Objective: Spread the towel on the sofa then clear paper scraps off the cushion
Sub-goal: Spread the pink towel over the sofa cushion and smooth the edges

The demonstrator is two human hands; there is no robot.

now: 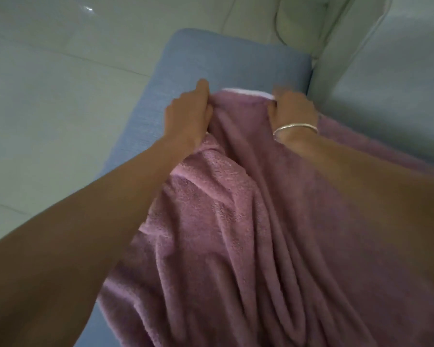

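1. The left hand (188, 113) grips the far edge of the mauve towel (248, 221) at its left corner. Its fingers (203, 87) lie close together and curl round a bunched fold, and the cloth starts just on their inner side.
2. The right hand (295, 108) holds the same far edge at the other corner. It is blurred, but the thumb (271, 112) lies on top of the cloth. The other fingers reach past the edge, so the hand looks clamped on the towel. How those fingers lie underneath cannot be told.
3. Between the two sets of fingers runs a short stretch of the towel's white trim (248, 92), pulled fairly straight from one hand to the other.
4. From the fingers back toward the person the towel runs in long creased folds, with both forearms over it. It widens out past the right wrist to the outer side.
5. Beyond the fingertips lies the bare part of the blue cushion (211, 58), which also shows along the outer side of the left fingers. The towel rests on this cushion.
6. A silver bracelet (296, 127) circles the right wrist, just behind the gripping fingers.
7. Further beyond the right fingers stands the pale sofa arm (336, 46). Well out past the left fingers is glossy tiled floor (48, 83).
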